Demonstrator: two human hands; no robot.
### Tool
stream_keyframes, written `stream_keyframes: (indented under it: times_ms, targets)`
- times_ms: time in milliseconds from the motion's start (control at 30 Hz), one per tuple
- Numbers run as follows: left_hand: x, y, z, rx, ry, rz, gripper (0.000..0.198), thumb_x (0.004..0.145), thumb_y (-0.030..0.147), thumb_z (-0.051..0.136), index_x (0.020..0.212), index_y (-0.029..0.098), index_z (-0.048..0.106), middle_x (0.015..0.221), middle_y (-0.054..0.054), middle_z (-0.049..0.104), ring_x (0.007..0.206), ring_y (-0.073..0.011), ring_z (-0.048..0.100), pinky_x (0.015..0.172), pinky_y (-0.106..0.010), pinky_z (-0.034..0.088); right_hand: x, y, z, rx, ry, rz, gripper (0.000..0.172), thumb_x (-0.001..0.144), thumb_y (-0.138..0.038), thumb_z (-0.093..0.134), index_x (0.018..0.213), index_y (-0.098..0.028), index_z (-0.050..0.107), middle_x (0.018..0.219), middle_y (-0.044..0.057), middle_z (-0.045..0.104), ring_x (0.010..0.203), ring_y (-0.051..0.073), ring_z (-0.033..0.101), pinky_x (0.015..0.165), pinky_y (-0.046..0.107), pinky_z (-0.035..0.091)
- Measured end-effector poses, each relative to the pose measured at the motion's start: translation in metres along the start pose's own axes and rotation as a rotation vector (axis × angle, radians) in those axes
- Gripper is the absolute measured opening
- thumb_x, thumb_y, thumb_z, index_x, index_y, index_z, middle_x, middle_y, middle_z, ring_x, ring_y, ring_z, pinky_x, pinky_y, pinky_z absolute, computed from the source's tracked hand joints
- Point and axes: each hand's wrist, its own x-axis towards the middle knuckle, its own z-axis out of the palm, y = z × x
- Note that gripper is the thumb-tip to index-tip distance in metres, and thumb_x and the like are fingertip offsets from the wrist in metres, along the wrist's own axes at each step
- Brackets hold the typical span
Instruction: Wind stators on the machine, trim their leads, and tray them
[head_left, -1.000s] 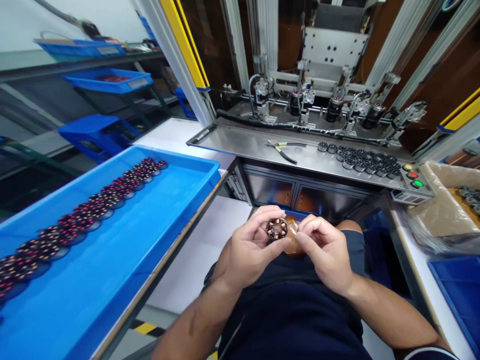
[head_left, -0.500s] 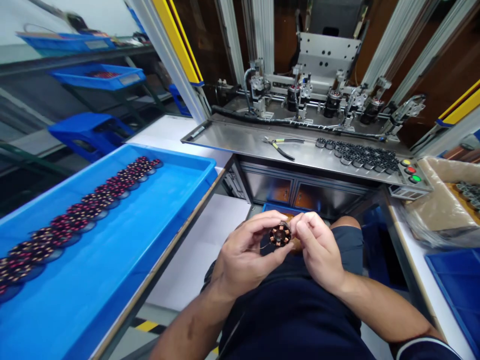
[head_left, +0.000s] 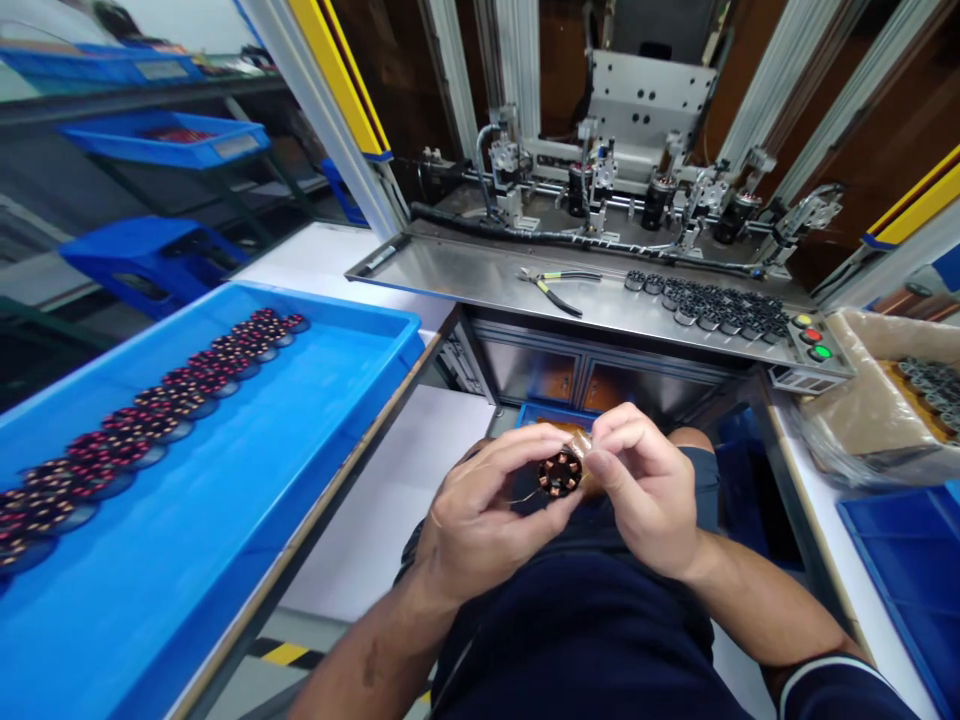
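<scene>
so yeah, i've got one small wound ring (head_left: 556,487) up in front of my lap, in the gap between the tray side and the machine. my left hand (head_left: 480,520) is curled around it, thumb under the lower edge and fingers over the top, gripping it by the rim. it's a short round thing, so no real long way to it: the flat face with the copper windings is turned up at me, and the axis through its middle runs roughly toward my eyes. a thin wire (head_left: 527,498) pokes out of it toward the lower left, by my left palm.

my right hand (head_left: 649,490) is right beside the ring's right edge, thumb and fingertips pinched together; can't tell what's between them, too small.

the blue tray (head_left: 262,470) on my left has a slanting band of similar rings (head_left: 180,400) in it. on the metal ledge (head_left: 457,275) ahead, pliers (head_left: 555,293) lie with their tips to the left, near some black cores (head_left: 720,308).
</scene>
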Motion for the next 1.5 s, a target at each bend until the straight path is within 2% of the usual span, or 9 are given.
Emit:
stream_keyframes:
  times_ms: [233, 433, 533, 700, 867, 1067, 1267, 1367, 1500]
  targets:
    - [0.009, 0.004, 0.005, -0.186, -0.018, 0.001, 0.050, 0.067, 0.002, 0.084, 0.111, 0.022, 0.073, 0.109, -0.007, 0.076, 0.105, -0.0216, 0.072, 0.090, -0.028, 0.062, -0.001, 0.009, 0.006, 0.263, 0.042, 0.321, 0.028, 0.088, -0.042, 0.071, 0.074, -0.019, 0.061, 0.077, 0.001, 0.058, 0.075, 0.014, 0.054, 0.073, 0.028, 0.047]
    - [0.013, 0.005, 0.002, -0.191, 0.040, -0.012, 0.047, 0.066, 0.003, 0.085, 0.108, 0.021, 0.073, 0.105, -0.008, 0.076, 0.100, -0.0213, 0.074, 0.087, -0.029, 0.063, -0.006, 0.012, 0.001, 0.362, -0.043, 0.316, 0.024, 0.079, -0.035, 0.082, 0.094, -0.022, 0.068, 0.088, 0.001, 0.062, 0.077, 0.013, 0.059, 0.071, 0.027, 0.051]
    - [0.014, 0.006, 0.001, -0.179, 0.040, -0.019, 0.043, 0.068, 0.006, 0.085, 0.107, 0.020, 0.074, 0.104, -0.009, 0.077, 0.098, -0.0218, 0.074, 0.087, -0.031, 0.063, -0.005, 0.010, 0.000, 0.323, -0.092, 0.290, 0.022, 0.079, -0.038, 0.081, 0.089, -0.022, 0.071, 0.083, 0.002, 0.064, 0.074, 0.015, 0.061, 0.068, 0.028, 0.052]
    - [0.014, 0.007, -0.001, -0.194, 0.015, -0.031, 0.044, 0.067, 0.008, 0.087, 0.107, 0.020, 0.074, 0.103, -0.008, 0.077, 0.098, -0.0220, 0.074, 0.086, -0.030, 0.063, 0.000, 0.004, -0.003, 0.157, -0.041, 0.167, 0.017, 0.083, -0.034, 0.078, 0.073, -0.021, 0.073, 0.071, 0.002, 0.067, 0.066, 0.015, 0.060, 0.065, 0.030, 0.050]
    - [0.010, 0.002, -0.004, -0.111, -0.039, 0.024, 0.050, 0.068, 0.006, 0.085, 0.114, 0.022, 0.072, 0.110, -0.008, 0.076, 0.102, -0.0224, 0.072, 0.089, -0.032, 0.062, 0.003, -0.004, -0.005, 0.144, 0.010, 0.208, 0.018, 0.081, -0.032, 0.080, 0.069, -0.020, 0.072, 0.067, 0.001, 0.066, 0.060, 0.013, 0.057, 0.059, 0.027, 0.047]
    - [0.010, 0.000, -0.004, 0.005, -0.007, 0.112, 0.055, 0.068, 0.003, 0.082, 0.118, 0.023, 0.070, 0.112, -0.007, 0.076, 0.103, -0.0230, 0.071, 0.094, -0.035, 0.060, 0.004, -0.005, -0.004, 0.157, 0.012, 0.252, 0.019, 0.081, -0.032, 0.080, 0.069, -0.020, 0.072, 0.066, 0.000, 0.065, 0.059, 0.011, 0.056, 0.056, 0.025, 0.045]
    - [0.014, 0.003, -0.007, -0.136, -0.036, 0.009, 0.049, 0.072, 0.004, 0.078, 0.117, 0.021, 0.070, 0.110, -0.008, 0.075, 0.097, -0.0208, 0.073, 0.091, -0.030, 0.061, 0.005, -0.003, -0.011, 0.015, -0.084, 0.039, 0.003, 0.086, -0.024, 0.074, 0.087, -0.022, 0.074, 0.078, 0.003, 0.069, 0.072, 0.016, 0.062, 0.068, 0.030, 0.051]
    - [0.015, 0.005, -0.008, -0.228, -0.061, -0.027, 0.050, 0.072, 0.003, 0.078, 0.117, 0.023, 0.070, 0.110, -0.006, 0.075, 0.099, -0.0189, 0.073, 0.091, -0.026, 0.059, 0.009, -0.004, -0.011, -0.034, -0.126, -0.075, 0.013, 0.087, -0.017, 0.072, 0.098, -0.022, 0.073, 0.085, 0.004, 0.069, 0.080, 0.017, 0.064, 0.074, 0.032, 0.053]
    - [0.015, 0.007, -0.009, -0.258, -0.068, -0.058, 0.049, 0.072, 0.002, 0.077, 0.116, 0.023, 0.071, 0.109, -0.005, 0.076, 0.098, -0.0175, 0.074, 0.090, -0.023, 0.059, 0.011, -0.007, -0.008, -0.090, -0.139, -0.193, 0.012, 0.087, -0.010, 0.069, 0.091, -0.020, 0.073, 0.080, 0.003, 0.069, 0.073, 0.015, 0.064, 0.067, 0.029, 0.053]
